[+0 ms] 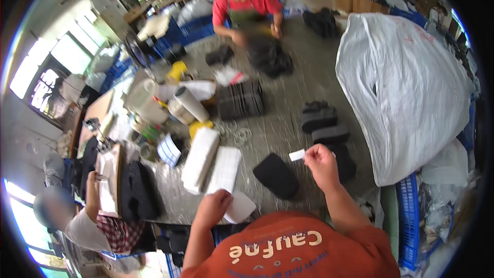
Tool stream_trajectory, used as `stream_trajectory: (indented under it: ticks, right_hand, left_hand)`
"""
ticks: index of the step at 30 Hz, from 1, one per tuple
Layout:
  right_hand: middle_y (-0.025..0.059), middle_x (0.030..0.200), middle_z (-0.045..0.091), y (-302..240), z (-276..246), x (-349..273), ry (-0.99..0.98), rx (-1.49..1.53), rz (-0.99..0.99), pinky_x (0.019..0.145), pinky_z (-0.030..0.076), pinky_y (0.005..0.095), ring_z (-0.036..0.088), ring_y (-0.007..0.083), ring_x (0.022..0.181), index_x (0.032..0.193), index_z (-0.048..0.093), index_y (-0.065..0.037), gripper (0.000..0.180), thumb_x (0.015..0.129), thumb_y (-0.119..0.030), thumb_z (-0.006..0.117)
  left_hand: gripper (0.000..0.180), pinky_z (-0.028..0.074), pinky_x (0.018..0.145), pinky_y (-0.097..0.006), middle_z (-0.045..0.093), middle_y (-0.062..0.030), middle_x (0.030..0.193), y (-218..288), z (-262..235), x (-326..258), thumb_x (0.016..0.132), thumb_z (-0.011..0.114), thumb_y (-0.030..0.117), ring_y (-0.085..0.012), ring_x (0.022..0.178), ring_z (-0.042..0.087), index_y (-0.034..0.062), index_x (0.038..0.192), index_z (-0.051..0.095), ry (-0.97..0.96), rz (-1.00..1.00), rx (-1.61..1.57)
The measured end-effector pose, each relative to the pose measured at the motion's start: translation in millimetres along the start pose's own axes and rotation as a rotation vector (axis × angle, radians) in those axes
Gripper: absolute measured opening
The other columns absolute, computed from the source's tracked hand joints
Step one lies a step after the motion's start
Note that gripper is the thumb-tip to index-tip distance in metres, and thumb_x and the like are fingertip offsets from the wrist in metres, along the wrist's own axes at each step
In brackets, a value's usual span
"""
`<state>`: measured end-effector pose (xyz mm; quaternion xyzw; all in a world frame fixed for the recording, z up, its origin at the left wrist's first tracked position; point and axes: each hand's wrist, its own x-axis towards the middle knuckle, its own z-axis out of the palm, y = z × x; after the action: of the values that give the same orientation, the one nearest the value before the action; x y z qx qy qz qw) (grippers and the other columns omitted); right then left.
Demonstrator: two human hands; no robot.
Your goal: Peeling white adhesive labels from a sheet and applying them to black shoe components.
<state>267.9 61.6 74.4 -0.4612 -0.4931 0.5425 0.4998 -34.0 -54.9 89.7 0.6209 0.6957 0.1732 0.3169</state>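
My right hand (321,166) pinches a small white label (297,155) between thumb and fingertips, above the table. Just left of it, on the tabletop, lies a flat black fabric piece (277,176) with one rounded end. My left hand (214,208) is closed at the near edge of the table, its fingers on the corner of a white sheet (240,207). Beyond that hand lie two white stacks (200,159) (225,167) side by side. Dark folded pieces (343,163) rest behind my right wrist, partly hidden by it.
Grey and black bundles (329,126) sit to the right, beside a large white sack (406,92). A dark striped stack (241,99), rubber bands (243,135), rolls (190,104) and a bucket (143,98) stand farther off. Co-workers are across (247,7) and at left (87,221).
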Motion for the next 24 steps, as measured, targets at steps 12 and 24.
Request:
stream_trajectory:
  ticks: [12, 24]
  right_hand:
    - [-0.0013, 0.076, 0.059, 31.6, 41.3, 2.4, -0.112, -0.104, 0.179, 0.065, 0.045, 0.0204, 0.054, 0.0042, 0.07, 0.086, 0.057, -0.002, 0.006, 0.086, -0.002, 0.063]
    - [0.0019, 0.067, 0.06, 52.2, 64.7, -0.3, -0.095, -0.394, 0.171, 0.055, 0.044, 0.024, 0.053, 0.0063, 0.059, 0.082, 0.059, 0.0, 0.006, 0.085, -0.004, 0.063]
  left_hand:
    - [0.011, 0.043, 0.097, -0.044, 0.051, -0.0205, 0.125, 33.4, 48.2, 47.4, 0.075, 0.061, 0.008, -0.0373, 0.122, 0.046, 0.0005, 0.082, 0.059, -0.114, 0.691, 0.189]
    - [0.016, 0.037, 0.104, -0.047, 0.048, -0.0254, 0.129, 22.1, 58.3, 49.2, 0.078, 0.058, 0.012, -0.0396, 0.128, 0.041, -0.0043, 0.078, 0.058, -0.182, 0.661, 0.193]
